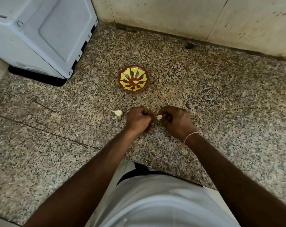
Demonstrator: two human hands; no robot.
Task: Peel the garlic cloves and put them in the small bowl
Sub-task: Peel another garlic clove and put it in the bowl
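Pale garlic clove (159,117), partly bared, pinched between curled left hand (137,119) and right hand (177,122).

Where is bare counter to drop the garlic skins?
Bare speckled granite counter lies right of the small red-and-green patterned bowl, up to the wall. More lies left of the loose garlic piece, below the grey appliance. It is crowded where the left hand and right hand pinch the white garlic clove.

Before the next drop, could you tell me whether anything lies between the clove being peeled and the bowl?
Nothing visible: only bare counter separates the clove from the bowl.
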